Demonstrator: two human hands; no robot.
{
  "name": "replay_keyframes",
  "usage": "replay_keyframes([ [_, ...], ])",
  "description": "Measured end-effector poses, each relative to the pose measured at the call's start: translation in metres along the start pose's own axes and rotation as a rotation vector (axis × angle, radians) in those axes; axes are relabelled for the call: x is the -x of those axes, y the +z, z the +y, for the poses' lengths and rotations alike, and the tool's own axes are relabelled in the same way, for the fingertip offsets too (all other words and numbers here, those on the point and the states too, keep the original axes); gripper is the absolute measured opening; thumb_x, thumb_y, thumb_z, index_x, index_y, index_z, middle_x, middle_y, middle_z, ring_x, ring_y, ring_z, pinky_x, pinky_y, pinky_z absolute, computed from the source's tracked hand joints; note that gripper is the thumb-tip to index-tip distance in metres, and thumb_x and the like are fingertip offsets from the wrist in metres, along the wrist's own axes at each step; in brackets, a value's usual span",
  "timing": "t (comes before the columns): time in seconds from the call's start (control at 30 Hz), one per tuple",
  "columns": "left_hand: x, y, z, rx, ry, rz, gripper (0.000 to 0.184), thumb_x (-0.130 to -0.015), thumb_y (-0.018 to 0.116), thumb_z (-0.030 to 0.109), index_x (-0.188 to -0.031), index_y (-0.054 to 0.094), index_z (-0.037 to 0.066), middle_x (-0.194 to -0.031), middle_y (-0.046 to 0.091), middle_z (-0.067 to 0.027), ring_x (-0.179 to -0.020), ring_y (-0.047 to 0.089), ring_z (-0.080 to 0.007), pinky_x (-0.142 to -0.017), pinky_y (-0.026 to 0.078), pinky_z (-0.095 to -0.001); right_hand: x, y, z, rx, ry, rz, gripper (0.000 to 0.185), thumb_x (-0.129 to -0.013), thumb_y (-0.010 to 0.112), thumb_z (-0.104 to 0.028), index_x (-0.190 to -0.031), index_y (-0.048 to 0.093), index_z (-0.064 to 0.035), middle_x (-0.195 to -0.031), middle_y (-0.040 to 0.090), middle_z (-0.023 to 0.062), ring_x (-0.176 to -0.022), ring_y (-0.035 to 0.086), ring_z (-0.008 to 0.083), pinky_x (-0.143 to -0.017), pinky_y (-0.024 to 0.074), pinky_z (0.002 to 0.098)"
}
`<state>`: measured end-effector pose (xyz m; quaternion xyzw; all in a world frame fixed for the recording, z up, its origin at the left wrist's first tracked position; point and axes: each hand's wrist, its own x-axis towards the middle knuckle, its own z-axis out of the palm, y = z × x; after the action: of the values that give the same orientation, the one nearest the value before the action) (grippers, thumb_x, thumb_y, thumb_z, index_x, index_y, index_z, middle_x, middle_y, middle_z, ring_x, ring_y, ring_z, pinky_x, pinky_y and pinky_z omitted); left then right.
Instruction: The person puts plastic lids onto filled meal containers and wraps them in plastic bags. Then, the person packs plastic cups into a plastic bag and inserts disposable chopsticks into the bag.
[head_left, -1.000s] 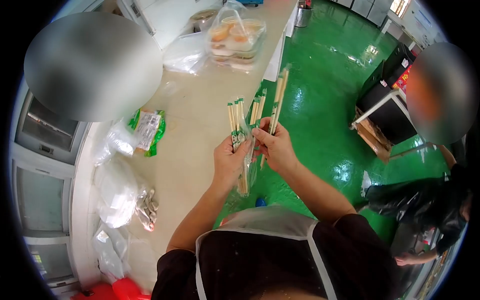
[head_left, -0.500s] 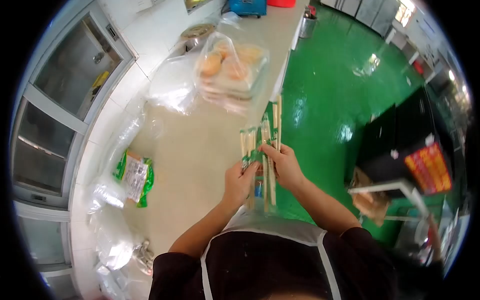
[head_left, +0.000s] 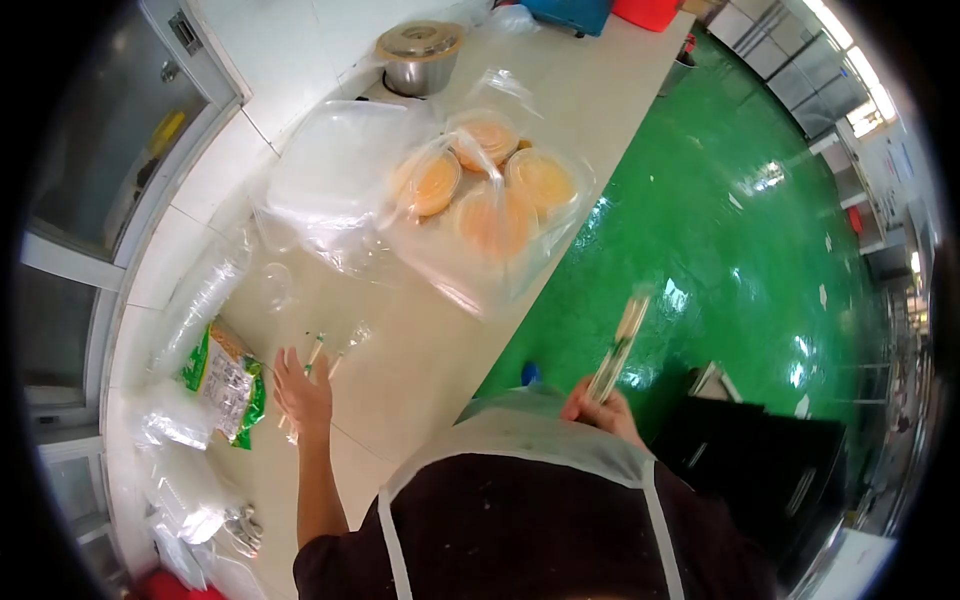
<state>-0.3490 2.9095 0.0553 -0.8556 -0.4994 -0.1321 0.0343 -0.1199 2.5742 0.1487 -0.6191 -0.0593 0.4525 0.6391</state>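
Note:
My right hand [head_left: 607, 412] is closed around a small bundle of wrapped disposable chopsticks [head_left: 624, 340], tilted up and away from me in front of the apron. Over the left part of the counter my left hand [head_left: 303, 392] has its fingers spread. More wrapped chopsticks [head_left: 316, 349] lie on the counter under and beside that hand, partly hidden by it. A green and white printed packet [head_left: 228, 385] lies just left of my left hand. Farther up the counter, a clear plastic bag [head_left: 468, 275] holds several round lidded tubs of orange food [head_left: 493, 217].
Clear plastic bags [head_left: 345, 165] lie against the tiled wall, with a lidded metal pot [head_left: 420, 62] behind them. Blue and red things stand at the counter's far end. A black cabinet [head_left: 765, 460] stands on the green floor [head_left: 690, 230] at right.
Both hands were together on the chopsticks. My left hand has moved left and down to the counter, where some now lie; my right hand has kept a bundle and moved lower right.

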Motion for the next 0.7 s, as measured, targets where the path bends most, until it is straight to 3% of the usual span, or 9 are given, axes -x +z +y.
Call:
replay_keyframes([
  [0.07, -0.027, -0.052, 0.058, 0.890, -0.232, -0.036, 0.034, -0.087, 0.053, 0.025, -0.111, 0.055, 0.000, -0.111, 0.054, -0.0112, -0.096, 0.055, -0.0232, -0.079, 0.044, -0.0349, -0.031, -0.022, -0.046, 0.076, -0.180, 0.110, 0.015, -0.092, 0.047, -0.020, -0.091, 0.046, -0.0050, -0.065, 0.049, 0.0030, -0.052, 0.047, 0.0121, -0.046, 0.0398, 0.0252],
  [0.13, -0.045, -0.097, 0.122, 1.250, -0.084, -0.055, 0.028, -0.087, 0.051, 0.019, -0.107, 0.058, 0.001, -0.103, 0.059, -0.0113, -0.085, 0.057, -0.0198, -0.072, 0.044, -0.0293, -0.070, -0.044, -0.108, 0.194, -0.400, 0.064, 0.021, -0.091, 0.050, -0.025, -0.090, 0.047, -0.0047, -0.061, 0.046, 0.0005, -0.047, 0.041, 0.0079, -0.040, 0.0327, 0.0219],
  [0.17, -0.050, -0.114, 0.153, 1.265, 0.009, -0.044, 0.028, -0.086, 0.053, 0.018, -0.108, 0.058, 0.001, -0.102, 0.059, -0.0116, -0.086, 0.057, -0.0203, -0.072, 0.045, -0.0301, -0.090, -0.051, -0.134, 0.236, -0.517, 0.005, 0.023, -0.091, 0.050, -0.027, -0.090, 0.047, -0.0047, -0.059, 0.045, -0.0009, -0.046, 0.038, 0.0060, -0.038, 0.0294, 0.0208],
  [0.27, -0.075, -0.150, 0.229, 1.052, 0.119, 0.029, 0.027, -0.088, 0.047, 0.016, -0.105, 0.057, -0.003, -0.103, 0.061, -0.0085, -0.090, 0.055, -0.0164, -0.074, 0.045, -0.0277, -0.138, -0.045, -0.203, 0.297, -0.454, -0.433, 0.023, -0.092, 0.050, -0.027, -0.091, 0.046, -0.0050, -0.065, 0.044, -0.0019, -0.049, 0.036, 0.0047, -0.041, 0.0290, 0.0199],
  [0.37, -0.090, -0.139, 0.274, 0.698, 0.070, 0.090, 0.025, -0.080, 0.062, 0.016, -0.100, 0.059, 0.001, -0.092, 0.062, -0.0093, -0.084, 0.059, -0.0188, -0.072, 0.046, -0.0297, -0.166, 0.013, -0.231, 0.230, -0.423, -0.859, 0.029, -0.093, 0.046, -0.036, -0.088, 0.043, -0.0074, -0.064, 0.037, -0.0029, -0.049, 0.033, 0.0043, -0.040, 0.0258, 0.0204],
  [0.47, -0.091, -0.117, 0.291, 1.374, -0.356, -0.055, 0.022, -0.081, 0.061, 0.016, -0.097, 0.058, 0.001, -0.084, 0.062, -0.0080, -0.073, 0.059, -0.0168, -0.069, 0.046, -0.0282, -0.208, 0.054, -0.234, 0.239, -0.479, -1.142, 0.027, -0.094, 0.043, -0.033, -0.090, 0.044, -0.0067, -0.068, 0.041, -0.0014, -0.054, 0.038, 0.0066, -0.049, 0.0324, 0.0214],
  [0.53, -0.093, -0.127, 0.282, 1.696, -0.500, 0.137, 0.024, -0.086, 0.052, 0.015, -0.102, 0.054, -0.003, -0.071, 0.057, -0.0047, -0.060, 0.055, -0.0144, -0.063, 0.046, -0.0276, -0.248, 0.066, -0.229, 0.429, -0.581, -1.209, 0.022, -0.093, 0.045, -0.028, -0.092, 0.045, -0.0057, -0.069, 0.046, 0.0025, -0.056, 0.045, 0.0127, -0.053, 0.0374, 0.0253],
  [0.63, -0.080, -0.143, 0.264, 2.145, -0.599, 0.307, 0.030, -0.088, 0.046, 0.014, -0.109, 0.050, -0.007, -0.067, 0.054, -0.0041, -0.056, 0.052, -0.0137, -0.059, 0.044, -0.0276, -0.279, 0.053, -0.239, 1.229, -1.122, -1.021, 0.019, -0.089, 0.050, -0.021, -0.097, 0.047, -0.0049, -0.076, 0.054, 0.0102, -0.065, 0.054, 0.0267, -0.058, 0.0419, 0.0344],
  [0.7, -0.075, -0.149, 0.256, 2.211, -0.591, 0.327, 0.035, -0.089, 0.042, 0.014, -0.114, 0.046, -0.010, -0.065, 0.053, -0.0046, -0.054, 0.050, -0.0140, -0.057, 0.044, -0.0277, -0.289, 0.042, -0.251, 1.466, -1.157, -1.032, 0.020, -0.085, 0.053, -0.019, -0.099, 0.048, -0.0054, -0.081, 0.056, 0.0125, -0.073, 0.055, 0.0320, -0.062, 0.0427, 0.0394],
])
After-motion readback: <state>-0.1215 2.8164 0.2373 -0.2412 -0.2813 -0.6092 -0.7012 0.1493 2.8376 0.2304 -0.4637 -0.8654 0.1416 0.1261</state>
